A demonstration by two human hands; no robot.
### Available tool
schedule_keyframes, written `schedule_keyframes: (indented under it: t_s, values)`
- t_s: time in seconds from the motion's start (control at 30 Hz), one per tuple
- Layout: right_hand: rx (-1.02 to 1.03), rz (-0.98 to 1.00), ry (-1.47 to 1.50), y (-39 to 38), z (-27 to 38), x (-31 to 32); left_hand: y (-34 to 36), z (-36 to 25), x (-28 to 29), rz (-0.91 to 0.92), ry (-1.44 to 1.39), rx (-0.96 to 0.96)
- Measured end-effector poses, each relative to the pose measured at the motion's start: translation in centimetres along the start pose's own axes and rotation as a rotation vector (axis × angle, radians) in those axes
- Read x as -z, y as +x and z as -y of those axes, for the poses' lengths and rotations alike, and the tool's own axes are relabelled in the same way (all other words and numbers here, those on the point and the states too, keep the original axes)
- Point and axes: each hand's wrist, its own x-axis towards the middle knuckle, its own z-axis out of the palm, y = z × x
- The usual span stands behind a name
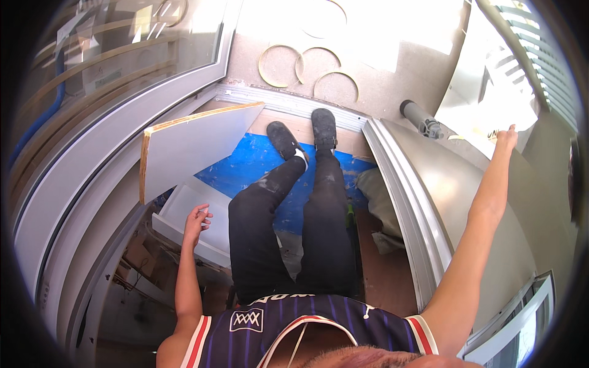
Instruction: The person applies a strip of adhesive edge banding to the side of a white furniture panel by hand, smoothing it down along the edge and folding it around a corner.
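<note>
My left hand [197, 224] hangs beside my left thigh with its fingers loosely curled and apart; I see nothing in it. It is above a white shallow tray-like piece [184, 207] and near a white board [190, 147] with a raw wooden edge that leans by the doorway. Far out to the right, my right arm is stretched, and my right hand [507, 137] has at least one finger extended. It is next to a bright white sheet-like thing [485, 104] with dark print. Glare hides whether it touches that thing.
My shoes stand by the door sill [288, 105], near a blue floor covering [245, 162]. Outside lie several thin hoops [280, 84]. A glazed door [211, 76] is at left, a white frame [408, 211] and a grey tube [420, 118] at right.
</note>
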Motion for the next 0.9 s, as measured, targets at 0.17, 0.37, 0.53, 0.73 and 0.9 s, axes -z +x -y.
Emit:
schedule_keyframes:
  t_s: [0.17,0.37,0.53,0.73,0.9]
  values:
    - [-0.044,0.071,-0.13,14.1,-9.3,2.9,6.7,4.8,-4.3,0.063,0.12,-0.102]
    - [-0.196,0.295,0.012,13.2,-17.4,0.1,14.6,6.5,-7.4,0.026,-0.282,-0.135]
    - [0.596,0.106,-0.258,10.9,-14.6,-8.7,21.1,8.5,-6.5,-0.055,-0.262,-0.098]
    - [1.62,0.112,-0.367,-8.3,-9.0,-25.9,27.1,7.1,-6.5,-0.055,-0.246,-0.193]
    - [1.993,1.164,-0.193,-43.7,-22.5,-28.3,27.4,7.3,-8.1,0.182,-0.233,-0.411]
